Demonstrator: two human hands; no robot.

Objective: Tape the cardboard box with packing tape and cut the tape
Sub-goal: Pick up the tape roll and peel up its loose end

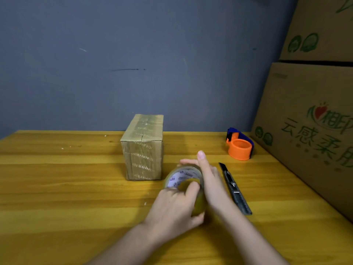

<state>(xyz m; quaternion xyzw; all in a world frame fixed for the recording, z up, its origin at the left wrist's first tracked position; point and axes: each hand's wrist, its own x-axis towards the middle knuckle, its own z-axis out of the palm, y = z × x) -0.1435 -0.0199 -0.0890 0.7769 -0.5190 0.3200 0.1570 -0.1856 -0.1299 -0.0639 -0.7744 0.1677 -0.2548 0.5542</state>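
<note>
Now both hands, left hand and right hand, grip the tape roll with curled fingers, probably searching its loose end before reaching the cardboard box.

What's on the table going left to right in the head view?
cardboard box → tape roll, held between left hand and right hand → utility knife → orange tape dispenser → large printed cartons at the right edge.

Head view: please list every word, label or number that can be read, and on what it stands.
"云感柔", green, on the large carton at right; the characters above it are cut off.
"IDEAMAN...", repeated, seemingly reversed, on the tape on the small cardboard box; only partly legible.
Print inside the tape roll core: too blurred.
</note>
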